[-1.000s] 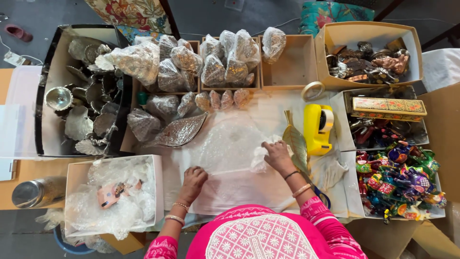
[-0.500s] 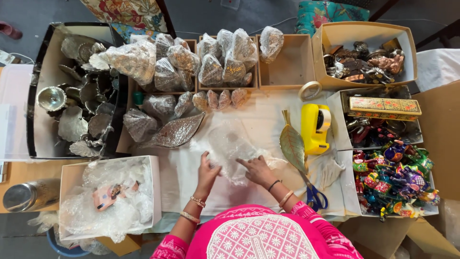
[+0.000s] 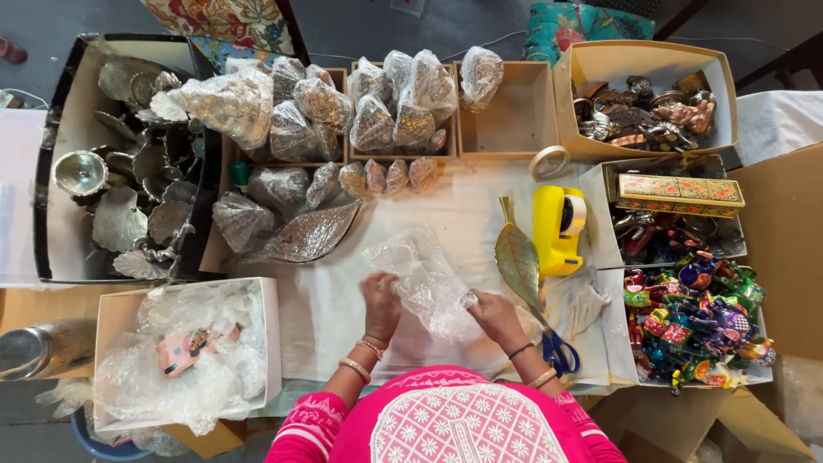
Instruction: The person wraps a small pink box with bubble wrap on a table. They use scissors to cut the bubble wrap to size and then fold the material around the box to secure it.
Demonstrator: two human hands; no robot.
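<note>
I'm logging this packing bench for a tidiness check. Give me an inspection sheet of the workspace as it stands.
Surface: table under pale sheet.
Job's things: bubble wrap bunched between both hands; metal leaf beside it.
Clutter: yellow tape dispenser, blue-handled scissors, wrapped pieces in wooden trays, painted figurines, box of wrap.
Grips: left hand and right hand both pinch the wrap.
Cables: nothing seen.
Surroundings: cardboard, patterned cushions.
</note>
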